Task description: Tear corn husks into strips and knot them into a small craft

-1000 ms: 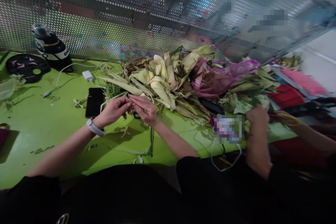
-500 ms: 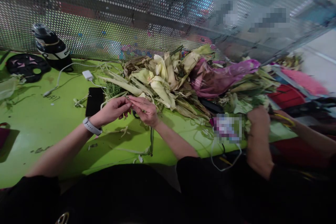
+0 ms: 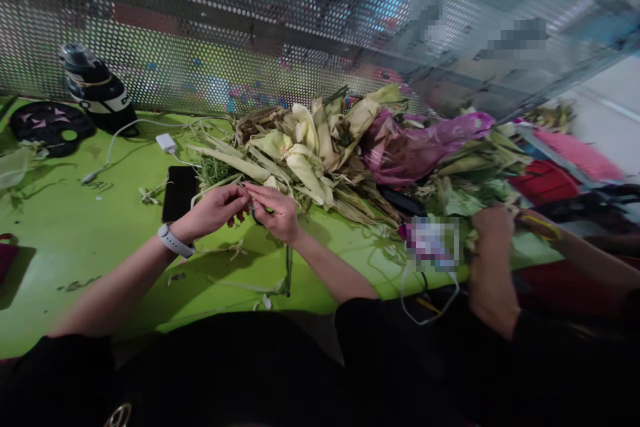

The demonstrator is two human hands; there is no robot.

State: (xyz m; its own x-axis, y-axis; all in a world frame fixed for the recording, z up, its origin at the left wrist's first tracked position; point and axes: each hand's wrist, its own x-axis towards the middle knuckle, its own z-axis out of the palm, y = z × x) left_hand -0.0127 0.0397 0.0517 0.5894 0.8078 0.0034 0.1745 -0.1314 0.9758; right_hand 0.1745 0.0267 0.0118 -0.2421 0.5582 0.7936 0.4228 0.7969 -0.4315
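My left hand (image 3: 220, 205), with a pale watch band (image 3: 175, 241) at its wrist, is closed in a pinch. Its fingertips meet those of my right hand (image 3: 277, 211), which is closed too. Whatever lies between the fingertips is too small to make out. Just beyond both hands rises a heap of corn husks (image 3: 310, 177), with green stalks (image 3: 220, 170) at its near left side. A black phone (image 3: 179, 193) lies flat on the green table (image 3: 125, 207), left of my left hand. Part of a dark round thing shows under my right fingers.
A black bottle (image 3: 103, 97) stands at the back left by a perforated metal screen (image 3: 170, 60). A white cable (image 3: 113, 147) crosses the table. Right of the husks lie a pink plastic bag (image 3: 400, 153) and another person's hands (image 3: 493, 223) among leaves. Plant scraps (image 3: 237, 250) lie nearer me.
My two hands stay joined at the fingertips, with only a slight shift of the right fingers. The other person's hands have moved slightly.
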